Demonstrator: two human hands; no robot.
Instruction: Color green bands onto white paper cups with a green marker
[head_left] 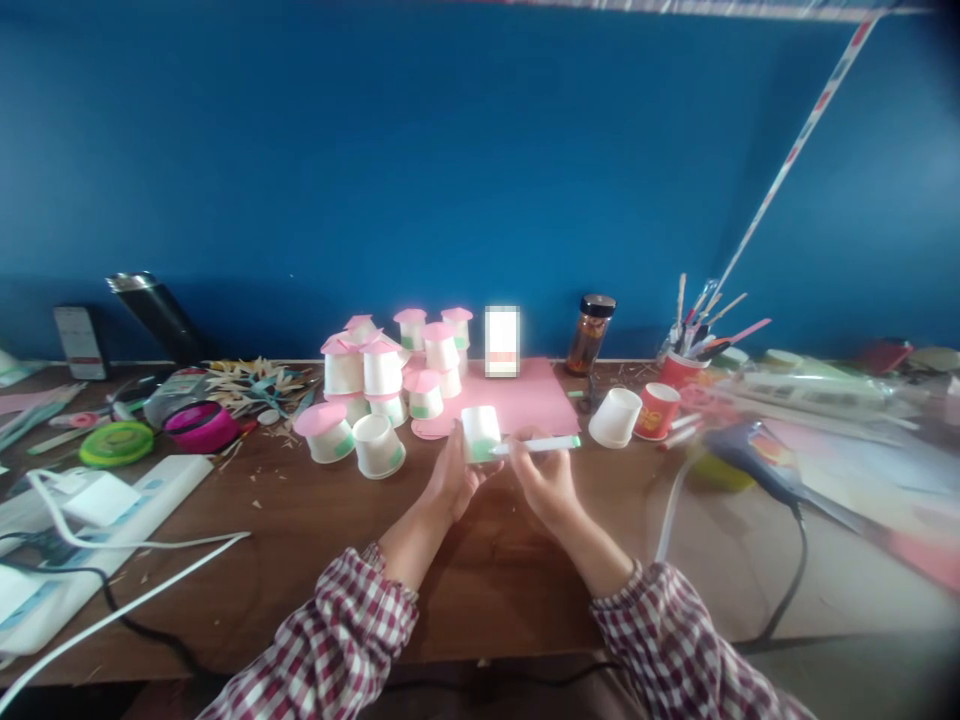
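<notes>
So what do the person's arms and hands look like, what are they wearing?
The left sleeve and right sleeve have little checks, dark purplish-red and white, and look loose and wrinkly. The left hand and right hand are bare, with no gloves.

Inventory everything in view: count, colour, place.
Held cup: one, white, left hand
Marker: one, white, right hand
Roofed cups: several, white with pink, left
Bare cups: at least two, white, left and right
Red cups: two, red, right
Paper: at least one, pink, centre
Jar: one, amber, back
Corded tool: one, blue, right
Packs: count unclear, pale, right
Flask: one, black, back left
Phone: one, grey, far left
Strips: many, mixed, left
Pot: one, magenta, left
Disc: one, green, left
Power strip: one, white, front left
Left hand, right hand: two, bare, centre
Sleeves: two, maroon checked, front
</notes>
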